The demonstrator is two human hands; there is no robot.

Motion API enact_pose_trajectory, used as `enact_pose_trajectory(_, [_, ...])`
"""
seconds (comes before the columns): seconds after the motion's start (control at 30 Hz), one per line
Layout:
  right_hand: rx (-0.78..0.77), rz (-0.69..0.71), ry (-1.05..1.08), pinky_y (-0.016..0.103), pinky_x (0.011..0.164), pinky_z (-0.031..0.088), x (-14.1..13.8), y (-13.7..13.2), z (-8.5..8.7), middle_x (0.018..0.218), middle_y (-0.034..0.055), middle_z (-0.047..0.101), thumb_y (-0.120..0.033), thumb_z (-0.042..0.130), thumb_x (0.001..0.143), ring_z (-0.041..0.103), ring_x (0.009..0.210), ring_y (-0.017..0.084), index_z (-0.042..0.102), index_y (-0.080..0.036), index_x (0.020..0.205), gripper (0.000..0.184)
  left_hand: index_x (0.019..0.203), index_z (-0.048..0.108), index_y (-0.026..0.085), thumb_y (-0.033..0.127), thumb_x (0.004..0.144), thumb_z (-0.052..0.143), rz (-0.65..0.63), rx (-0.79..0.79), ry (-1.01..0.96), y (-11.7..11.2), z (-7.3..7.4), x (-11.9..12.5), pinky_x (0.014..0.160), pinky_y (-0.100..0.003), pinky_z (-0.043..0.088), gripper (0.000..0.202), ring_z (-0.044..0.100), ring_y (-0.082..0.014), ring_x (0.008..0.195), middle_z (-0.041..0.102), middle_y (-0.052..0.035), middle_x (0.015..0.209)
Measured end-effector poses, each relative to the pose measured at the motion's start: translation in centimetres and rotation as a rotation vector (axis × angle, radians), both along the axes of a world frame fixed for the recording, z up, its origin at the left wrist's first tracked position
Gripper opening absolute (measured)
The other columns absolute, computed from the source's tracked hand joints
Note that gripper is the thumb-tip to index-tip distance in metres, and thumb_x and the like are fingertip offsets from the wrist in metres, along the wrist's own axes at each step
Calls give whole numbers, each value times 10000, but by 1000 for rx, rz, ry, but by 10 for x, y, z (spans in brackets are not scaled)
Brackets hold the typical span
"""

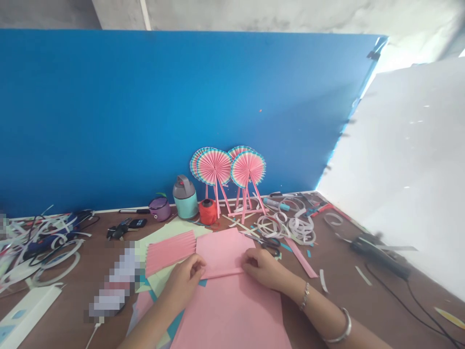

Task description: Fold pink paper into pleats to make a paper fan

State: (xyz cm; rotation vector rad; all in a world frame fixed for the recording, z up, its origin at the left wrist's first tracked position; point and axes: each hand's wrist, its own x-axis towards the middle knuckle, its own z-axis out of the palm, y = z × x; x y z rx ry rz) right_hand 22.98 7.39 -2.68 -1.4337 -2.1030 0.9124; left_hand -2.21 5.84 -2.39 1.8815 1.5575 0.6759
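Observation:
A sheet of pink paper [218, 252] lies before me, with a narrow fold along its near edge. My left hand [192, 271] pinches the fold at its left end, fingers curled. At the right end my right hand [259, 265] grips the same edge, fingers closed on it. Beneath, more pink paper [232, 315] reaches toward me. A pleated pink paper piece [170, 251] rests beside my left hand, on pale green sheets [181, 228]. Black-handled scissors [271, 246] lie just beyond my right hand, partly hidden.
Pink pleated paper wheels on stands [214, 167] are at the back, by a red spool [208, 212], a teal flask [185, 201] and a purple pot [160, 209]. Curled paper strips [301, 225] lie right. Left are keys [118, 230], a power strip [31, 315] and tangled strips [39, 247].

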Motion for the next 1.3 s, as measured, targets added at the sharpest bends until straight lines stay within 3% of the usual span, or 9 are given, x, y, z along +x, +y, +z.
enact_pose_trajectory(0.27, [-5,-13,-13,212,549,346,-2,-1,9,672,6,608,-97,492,705,511,607,121,612,-149,711,131,774,579,212,213,783,450,-32,40,69,0,1,2,652,-259,389,130,570,-172,723,625,2,744])
enact_pose_trajectory(0.9, [-24,3,-30,210,539,330,-2,-1,6,651,-6,568,-98,480,722,485,595,114,572,-152,691,111,728,558,208,131,789,431,-88,86,272,-1,9,4,726,-299,366,160,562,-186,792,636,-7,796])
enact_pose_trajectory(1.0, [37,18,-93,221,564,336,-2,-2,2,673,2,572,-92,479,740,496,624,127,581,-157,749,122,759,583,209,112,820,431,-113,198,371,-3,5,5,740,-317,359,191,549,-191,814,624,-11,808])
enact_pose_trajectory(1.13, [251,44,-191,267,706,369,-4,-5,0,865,47,578,-52,481,739,508,821,176,594,-173,915,241,945,650,268,28,819,432,-181,446,510,-6,2,7,747,-325,361,347,522,-208,923,599,-41,935])
enact_pose_trajectory(1.2, [332,110,-238,285,746,364,-5,-7,0,929,60,554,-23,461,746,487,872,186,598,-188,996,329,1049,640,334,2,818,436,-269,525,544,-6,3,9,781,-328,367,454,501,-208,1003,590,-45,1039])
enact_pose_trajectory(1.3, [428,264,-324,287,723,339,-9,-9,-2,913,58,529,-37,441,812,456,831,180,614,-236,1074,372,1118,613,384,66,865,441,-376,533,600,-7,7,11,842,-344,375,441,464,-213,1083,571,-43,1156])
